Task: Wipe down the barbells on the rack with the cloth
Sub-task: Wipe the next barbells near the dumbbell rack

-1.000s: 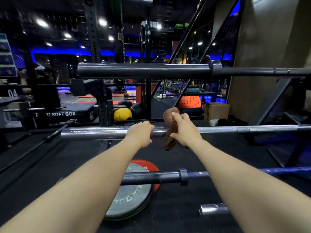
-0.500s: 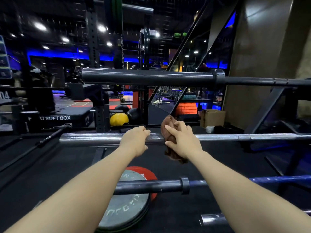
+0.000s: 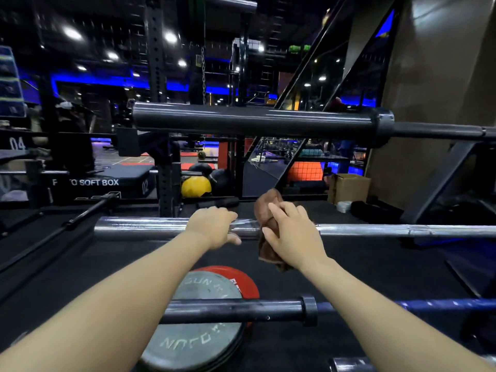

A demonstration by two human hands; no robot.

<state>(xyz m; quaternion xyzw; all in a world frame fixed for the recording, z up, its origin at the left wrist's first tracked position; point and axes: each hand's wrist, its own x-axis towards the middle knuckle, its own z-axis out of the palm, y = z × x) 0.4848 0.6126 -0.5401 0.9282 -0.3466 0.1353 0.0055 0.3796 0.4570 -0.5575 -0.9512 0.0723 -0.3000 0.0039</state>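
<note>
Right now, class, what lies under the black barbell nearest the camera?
Under the black barbell, a grey weight plate lies flat overlapping a red plate on the black floor. Most of the red plate is hidden; further plates cannot be ruled out.

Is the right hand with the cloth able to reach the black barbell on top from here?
Probably yes. The right hand grips the cloth on the silver barbell; the black barbell lies above with nothing visible between them.

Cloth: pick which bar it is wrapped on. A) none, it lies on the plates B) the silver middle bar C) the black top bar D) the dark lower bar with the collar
B: the right hand grips the cloth around the silver bar, beside the left hand that holds the same bar.
</note>
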